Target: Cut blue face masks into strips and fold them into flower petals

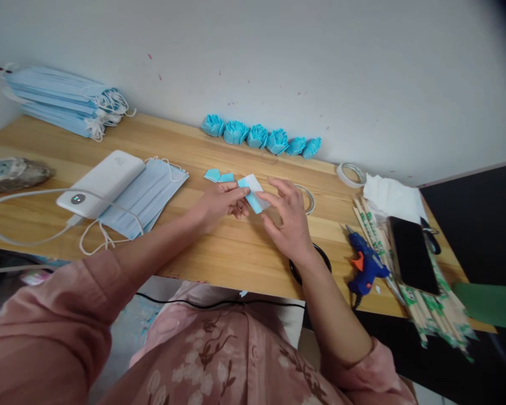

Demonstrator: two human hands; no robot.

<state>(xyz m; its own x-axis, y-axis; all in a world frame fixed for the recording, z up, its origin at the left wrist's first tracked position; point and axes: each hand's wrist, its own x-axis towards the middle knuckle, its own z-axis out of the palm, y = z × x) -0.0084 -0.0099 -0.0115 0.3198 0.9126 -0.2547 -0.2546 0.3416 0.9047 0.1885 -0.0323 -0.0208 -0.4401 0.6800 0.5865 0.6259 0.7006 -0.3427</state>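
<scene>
A small piece of blue and white mask fabric is pinched between the thumb and fingers of my left hand, above the middle of the table. My right hand is on its right side, fingers spread, with the index fingertip at the fabric's edge. Just behind my left hand lie cut blue pieces on the wood. Along the wall stands a row of several blue fabric flowers. A roll of tape is partly hidden behind my right hand.
At the left are a stack of face masks, a white power bank with its cable, and more masks. At the right are a blue glue gun, a phone, packaged chopsticks, white tissue and another tape roll.
</scene>
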